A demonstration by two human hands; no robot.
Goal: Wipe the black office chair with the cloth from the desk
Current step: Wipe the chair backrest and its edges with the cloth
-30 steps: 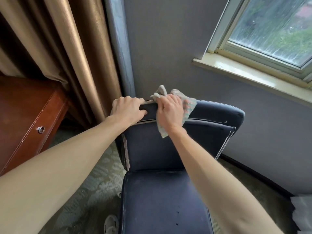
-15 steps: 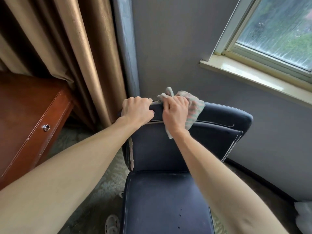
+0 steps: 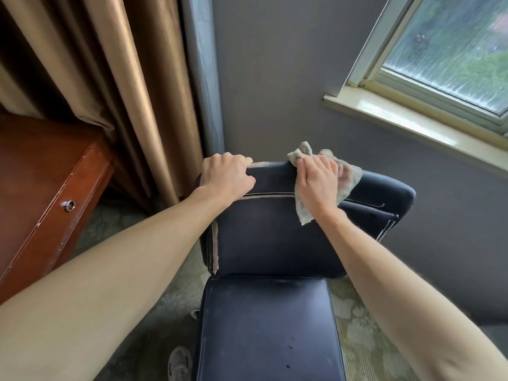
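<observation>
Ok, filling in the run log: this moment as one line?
phase: wiping chair top | left hand: grips top edge | right hand: holds cloth on top edge

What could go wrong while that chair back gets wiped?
A caster shows under the office chair; if the left hand loosens its grip on the backrest, the chair may roll or swivel away. The cloth under the right hand could snag the frayed piping and tear it further.
</observation>
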